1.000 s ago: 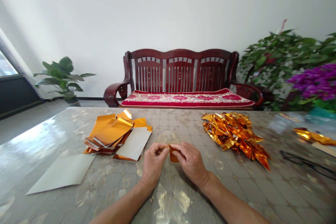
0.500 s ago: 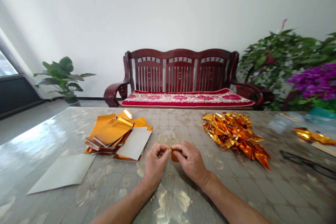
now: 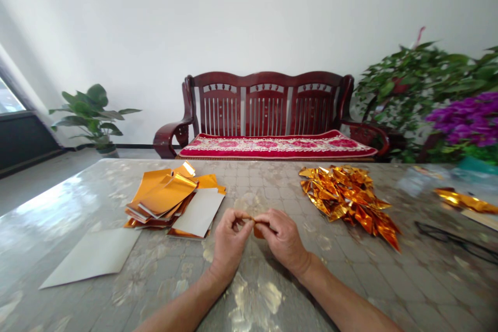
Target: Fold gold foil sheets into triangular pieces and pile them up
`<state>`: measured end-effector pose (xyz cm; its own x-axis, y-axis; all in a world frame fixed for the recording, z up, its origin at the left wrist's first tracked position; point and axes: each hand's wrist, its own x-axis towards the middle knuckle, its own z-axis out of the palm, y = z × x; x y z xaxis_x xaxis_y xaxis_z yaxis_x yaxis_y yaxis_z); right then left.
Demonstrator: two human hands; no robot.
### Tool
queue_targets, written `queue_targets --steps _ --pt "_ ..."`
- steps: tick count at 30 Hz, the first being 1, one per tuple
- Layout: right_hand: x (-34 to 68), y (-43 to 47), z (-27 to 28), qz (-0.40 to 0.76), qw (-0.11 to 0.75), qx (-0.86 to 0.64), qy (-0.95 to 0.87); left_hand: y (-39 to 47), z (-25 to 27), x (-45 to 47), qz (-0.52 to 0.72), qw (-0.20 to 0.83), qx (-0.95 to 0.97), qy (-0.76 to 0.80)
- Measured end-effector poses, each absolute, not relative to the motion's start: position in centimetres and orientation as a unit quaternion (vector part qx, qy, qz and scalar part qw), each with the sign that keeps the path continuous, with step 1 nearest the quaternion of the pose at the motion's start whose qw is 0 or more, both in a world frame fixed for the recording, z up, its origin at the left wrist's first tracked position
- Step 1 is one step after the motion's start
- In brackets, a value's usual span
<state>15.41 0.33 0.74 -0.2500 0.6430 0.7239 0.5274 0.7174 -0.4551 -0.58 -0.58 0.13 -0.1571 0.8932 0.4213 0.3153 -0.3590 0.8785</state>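
Just below the middle of the frame, your left hand (image 3: 230, 237) and right hand (image 3: 283, 239) were each closed to a pinch on the foil (image 3: 259, 232), fingertips nearly meeting. It was probably light, thin and slick, quick to crease, best held by its edges between thumb and forefinger. Left of centre lay flat orange, pale-backed sheets (image 3: 166, 193); right of centre, a shiny, sharp-pointed, crinkled heap (image 3: 344, 194)

Home sitting room, cushioned wooden bench (image 3: 268, 104), houseplants (image 3: 87, 111)
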Motion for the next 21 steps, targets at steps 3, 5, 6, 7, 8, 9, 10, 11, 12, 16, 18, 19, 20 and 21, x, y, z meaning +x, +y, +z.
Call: queue_targets --steps 3,5,6,7,8,9,10,11,12,16,18,19,20,21 --pt "15.4 0.3 0.6 0.063 0.492 -0.364 -0.789 -0.4 0.1 -0.9 0.574 0.193 0.634 0.480" --pt "15.4 0.3 0.6 0.062 0.496 -0.356 -0.789 -0.3 0.0 -1.2 0.564 0.169 0.665 0.461" --pt "15.4 0.3 0.6 0.061 0.497 -0.354 -0.790 -0.3 0.0 -1.3 0.558 0.158 0.675 0.456" --pt "15.4 0.3 0.7 0.059 0.497 -0.355 -0.789 -0.3 0.1 -1.5 0.553 0.149 0.683 0.454" --pt "15.4 0.3 0.7 0.059 0.495 -0.358 -0.790 -0.3 0.1 -1.6 0.548 0.138 0.689 0.453" --pt "15.4 0.3 0.8 0.059 0.492 -0.362 -0.790 -0.3 0.1 -1.6 0.545 0.128 0.694 0.453" --pt "15.4 0.2 0.8 0.060 0.487 -0.365 -0.791 -0.3 0.2 -1.7 0.541 0.118 0.698 0.453" --pt "15.4 0.2 0.9 0.061 0.484 -0.368 -0.792 -0.3 0.3 -1.8 0.538 0.108 0.702 0.454" --pt "15.4 0.2 0.9 0.064 0.481 -0.369 -0.792 -0.3 0.4 -1.8 0.535 0.100 0.705 0.456" --pt "15.3 0.1 0.9 0.069 0.480 -0.371 -0.792 -0.3 0.7 -1.9 0.516 0.093 0.717 0.460" --pt "15.3 0.2 0.9 0.069 0.476 -0.376 -0.792 -0.4 0.7 -1.8 0.502 0.113 0.720 0.465" --pt "15.3 0.2 0.9 0.070 0.471 -0.380 -0.793 -0.4 0.7 -1.8 0.495 0.128 0.720 0.470" --pt "15.4 0.2 0.9 0.071 0.466 -0.383 -0.794 -0.4 0.6 -1.7 0.488 0.145 0.717 0.477" --pt "15.4 0.3 0.9 0.074 0.460 -0.387 -0.796 -0.4 0.6 -1.6 0.481 0.162 0.713 0.484"
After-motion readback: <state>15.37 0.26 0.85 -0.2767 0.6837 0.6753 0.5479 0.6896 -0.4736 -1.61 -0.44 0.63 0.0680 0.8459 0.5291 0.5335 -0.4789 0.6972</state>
